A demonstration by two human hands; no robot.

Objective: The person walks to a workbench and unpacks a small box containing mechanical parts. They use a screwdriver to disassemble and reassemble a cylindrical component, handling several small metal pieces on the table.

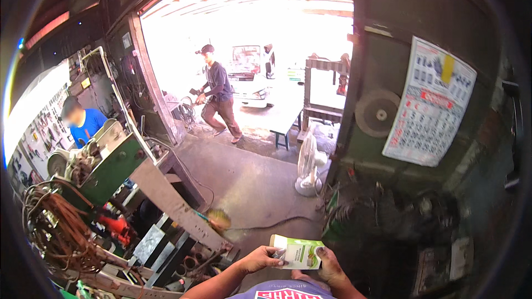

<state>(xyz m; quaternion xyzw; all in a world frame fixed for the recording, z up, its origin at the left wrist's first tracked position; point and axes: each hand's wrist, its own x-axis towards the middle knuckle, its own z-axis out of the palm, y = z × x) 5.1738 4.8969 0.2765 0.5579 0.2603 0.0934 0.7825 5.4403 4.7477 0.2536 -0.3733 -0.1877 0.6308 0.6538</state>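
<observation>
Overall, the area is a workshop with a concrete floor (249,171) leading out to a brightly lit yard. Outside stands a white vehicle (249,87), its detail partly lost to glare. At left is a green-sided machine (113,169), with a person in a blue shirt (88,124) behind it; another person in a dark shirt (219,86) is mid-stride outside. A white fan (308,169) stands on the floor, and a printed calendar (429,105) hangs at right. Both hands are occupied: the left hand (260,259) grasps the left end of a green-and-white carton (302,252), thumb on its face; the right hand (331,266) grasps the opposite end. The carton is held up before the wearer's body, directly between the hands. Its long axis runs roughly left to right, dipping slightly rightward; neither hand is nearer, both being in contact. Contents cannot be determined.
</observation>
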